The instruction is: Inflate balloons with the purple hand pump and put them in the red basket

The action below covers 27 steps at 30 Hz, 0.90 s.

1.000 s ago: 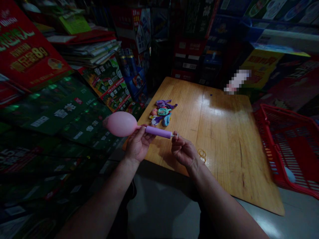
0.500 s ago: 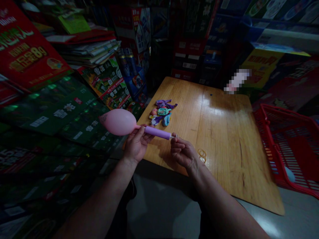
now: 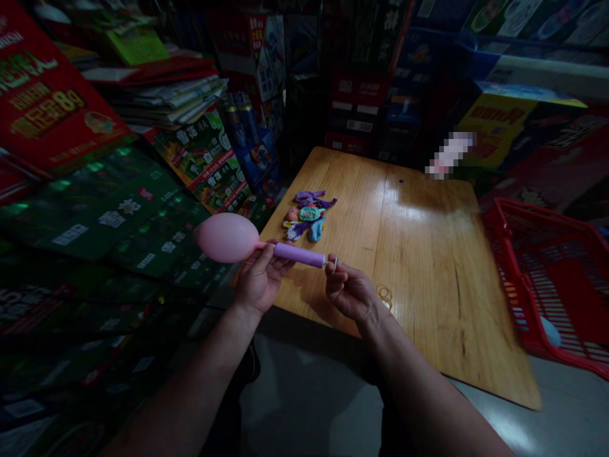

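Observation:
A partly inflated pink balloon (image 3: pixel 228 237) is fitted on the left end of a purple hand pump (image 3: pixel 301 254). My left hand (image 3: pixel 261 277) is closed around the pump's front end and the balloon's neck, fingers behind and thumb on top. At the other end, my right hand (image 3: pixel 349 289) pinches the pump's small white handle, which sits close to the barrel. Both hands are above the near left part of the wooden table (image 3: pixel 419 273). Beyond them lies a heap of uninflated balloons (image 3: pixel 307 214) in several colours. Rubber bands (image 3: pixel 384 297) lie right of my right hand.
A red shopping basket (image 3: pixel 566 292) stands to the right of the table, with a light blue rounded thing (image 3: pixel 550 331) inside. Stacked green cartons (image 3: pixel 109 216) line the left side. More boxes (image 3: pixel 354 108) stand behind the table. A blurred patch covers something at its far right.
The balloon has shifted slightly right and looks rounder, its printed tip now less distinct. Both hands keep their holds on the pump, and its handle remains close to the barrel.

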Each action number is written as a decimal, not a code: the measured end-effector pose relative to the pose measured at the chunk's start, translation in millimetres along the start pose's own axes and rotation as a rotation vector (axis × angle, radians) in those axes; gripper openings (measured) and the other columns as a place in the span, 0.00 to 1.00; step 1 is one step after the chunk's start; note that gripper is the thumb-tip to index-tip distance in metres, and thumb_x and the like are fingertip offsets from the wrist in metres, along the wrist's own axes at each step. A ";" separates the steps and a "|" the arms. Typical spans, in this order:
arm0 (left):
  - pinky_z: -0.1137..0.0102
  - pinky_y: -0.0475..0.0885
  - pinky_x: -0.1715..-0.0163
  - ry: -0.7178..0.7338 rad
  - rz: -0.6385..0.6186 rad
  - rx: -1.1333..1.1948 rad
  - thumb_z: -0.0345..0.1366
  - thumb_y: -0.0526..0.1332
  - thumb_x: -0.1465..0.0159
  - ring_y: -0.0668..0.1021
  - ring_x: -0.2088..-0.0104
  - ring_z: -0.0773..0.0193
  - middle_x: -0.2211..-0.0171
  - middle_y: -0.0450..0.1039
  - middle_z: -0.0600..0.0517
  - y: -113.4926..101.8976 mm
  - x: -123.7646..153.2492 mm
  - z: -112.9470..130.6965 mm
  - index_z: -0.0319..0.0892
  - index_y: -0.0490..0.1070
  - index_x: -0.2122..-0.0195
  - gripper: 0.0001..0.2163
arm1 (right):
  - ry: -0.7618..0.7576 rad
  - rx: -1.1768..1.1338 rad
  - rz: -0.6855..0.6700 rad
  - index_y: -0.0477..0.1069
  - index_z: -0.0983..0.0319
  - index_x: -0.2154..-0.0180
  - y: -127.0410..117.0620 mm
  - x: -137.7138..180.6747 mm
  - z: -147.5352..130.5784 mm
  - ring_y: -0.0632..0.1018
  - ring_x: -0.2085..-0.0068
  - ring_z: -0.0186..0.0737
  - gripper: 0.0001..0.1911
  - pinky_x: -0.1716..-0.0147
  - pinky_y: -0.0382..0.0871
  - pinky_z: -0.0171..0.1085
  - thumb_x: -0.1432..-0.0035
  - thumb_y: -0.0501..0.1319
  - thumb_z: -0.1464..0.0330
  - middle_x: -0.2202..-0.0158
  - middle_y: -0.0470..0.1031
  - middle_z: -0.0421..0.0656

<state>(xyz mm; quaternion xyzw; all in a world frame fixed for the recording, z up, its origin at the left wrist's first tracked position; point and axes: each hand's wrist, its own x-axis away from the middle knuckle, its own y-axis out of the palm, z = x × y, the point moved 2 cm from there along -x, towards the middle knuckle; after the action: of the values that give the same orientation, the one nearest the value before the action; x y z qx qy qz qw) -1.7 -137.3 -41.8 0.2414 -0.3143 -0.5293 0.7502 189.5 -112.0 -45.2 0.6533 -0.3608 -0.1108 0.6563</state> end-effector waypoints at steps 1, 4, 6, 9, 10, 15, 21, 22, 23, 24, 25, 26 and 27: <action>0.56 0.72 0.50 0.000 0.003 0.001 0.35 0.65 0.39 0.78 0.50 0.55 0.57 0.79 0.46 -1.0 -1.7 2.7 0.43 0.73 0.59 0.08 | -0.001 0.002 -0.009 0.70 0.65 0.60 1.4 1.6 -3.4 0.72 0.80 0.23 0.07 0.79 0.68 0.23 0.37 0.54 0.77 0.71 0.78 0.41; 0.57 0.73 0.50 0.046 0.037 0.010 0.36 0.65 0.39 0.78 0.50 0.56 0.58 0.79 0.46 -6.8 -8.6 17.1 0.43 0.73 0.60 0.07 | -0.044 0.000 -0.013 0.70 0.65 0.61 5.3 9.2 -19.7 0.69 0.82 0.21 0.08 0.81 0.65 0.22 0.36 0.53 0.77 0.72 0.77 0.40; 0.58 0.73 0.51 0.103 0.067 0.019 0.36 0.64 0.39 0.78 0.52 0.57 0.59 0.79 0.47 -9.4 -10.2 24.2 0.43 0.73 0.60 0.07 | -0.090 -0.013 -0.015 0.70 0.65 0.60 6.5 12.7 -26.7 0.67 0.83 0.20 0.09 0.82 0.63 0.21 0.36 0.52 0.77 0.73 0.76 0.38; 0.56 0.72 0.50 0.096 0.023 0.016 0.36 0.63 0.38 0.78 0.51 0.57 0.57 0.79 0.48 -6.0 -4.8 19.7 0.44 0.73 0.58 0.07 | -0.082 -0.026 -0.013 0.70 0.64 0.61 5.9 10.8 -20.9 0.66 0.83 0.20 0.09 0.82 0.62 0.21 0.36 0.53 0.77 0.73 0.76 0.37; 0.55 0.72 0.50 0.067 -0.006 0.011 0.36 0.63 0.38 0.77 0.50 0.56 0.56 0.78 0.48 -3.7 -1.9 15.1 0.44 0.73 0.58 0.07 | -0.059 -0.025 -0.011 0.70 0.64 0.61 5.3 8.8 -15.8 0.66 0.83 0.20 0.08 0.82 0.62 0.22 0.36 0.53 0.77 0.73 0.75 0.37; 0.55 0.71 0.49 0.022 -0.034 -0.011 0.36 0.63 0.38 0.76 0.48 0.56 0.55 0.78 0.46 1.7 5.6 0.5 0.43 0.72 0.58 0.08 | -0.021 -0.032 -0.002 0.70 0.65 0.59 2.4 1.0 -0.1 0.65 0.83 0.21 0.08 0.82 0.62 0.22 0.36 0.53 0.77 0.73 0.76 0.38; 0.55 0.71 0.49 0.020 -0.021 -0.016 0.37 0.65 0.39 0.76 0.48 0.54 0.55 0.78 0.46 1.5 2.8 1.4 0.43 0.73 0.59 0.09 | -0.014 -0.041 -0.017 0.69 0.64 0.59 0.2 -0.3 0.2 0.65 0.83 0.20 0.07 0.81 0.61 0.21 0.37 0.54 0.77 0.73 0.76 0.38; 0.55 0.71 0.49 0.018 -0.017 -0.014 0.37 0.65 0.39 0.76 0.48 0.54 0.55 0.78 0.46 1.4 2.5 1.5 0.43 0.73 0.59 0.08 | -0.011 -0.033 -0.016 0.69 0.64 0.59 0.6 0.0 -0.1 0.65 0.83 0.20 0.07 0.81 0.61 0.21 0.37 0.55 0.77 0.73 0.76 0.37; 0.55 0.71 0.49 0.015 -0.015 -0.012 0.36 0.65 0.39 0.76 0.48 0.54 0.55 0.78 0.46 1.1 2.0 2.0 0.43 0.73 0.59 0.08 | -0.007 -0.023 -0.012 0.69 0.64 0.59 1.2 0.7 -1.0 0.65 0.83 0.20 0.07 0.81 0.61 0.22 0.37 0.55 0.77 0.73 0.75 0.37; 0.55 0.71 0.49 0.011 -0.013 -0.011 0.36 0.65 0.39 0.76 0.48 0.55 0.55 0.78 0.46 0.4 1.0 3.2 0.43 0.73 0.59 0.08 | -0.004 -0.012 -0.008 0.69 0.64 0.60 2.1 1.9 -3.1 0.65 0.83 0.20 0.07 0.81 0.62 0.22 0.37 0.55 0.77 0.73 0.75 0.37; 0.55 0.71 0.49 0.010 -0.010 -0.010 0.36 0.64 0.39 0.76 0.48 0.55 0.55 0.78 0.46 -0.7 -0.3 5.3 0.43 0.73 0.59 0.08 | -0.004 0.001 -0.002 0.70 0.64 0.60 3.1 3.6 -6.4 0.65 0.83 0.20 0.07 0.81 0.62 0.22 0.37 0.55 0.77 0.73 0.75 0.37; 0.56 0.71 0.49 0.016 -0.005 -0.010 0.36 0.64 0.39 0.77 0.48 0.55 0.56 0.78 0.46 -2.3 -2.1 8.4 0.43 0.73 0.59 0.07 | -0.008 0.011 0.001 0.70 0.64 0.60 4.1 5.8 -10.8 0.65 0.83 0.20 0.07 0.81 0.62 0.22 0.37 0.54 0.77 0.73 0.75 0.37; 0.57 0.72 0.49 0.031 0.002 -0.010 0.36 0.64 0.39 0.77 0.49 0.56 0.56 0.79 0.46 -4.1 -4.0 12.3 0.43 0.73 0.59 0.07 | -0.020 0.017 0.002 0.70 0.65 0.60 5.1 8.3 -15.8 0.65 0.83 0.20 0.07 0.82 0.62 0.22 0.37 0.54 0.77 0.74 0.75 0.37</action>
<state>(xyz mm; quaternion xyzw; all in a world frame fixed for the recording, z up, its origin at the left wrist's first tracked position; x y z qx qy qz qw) -14.3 -135.1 -37.1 0.2456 -0.3001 -0.5262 0.7567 203.5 -104.2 -35.9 0.6574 -0.3689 -0.1138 0.6471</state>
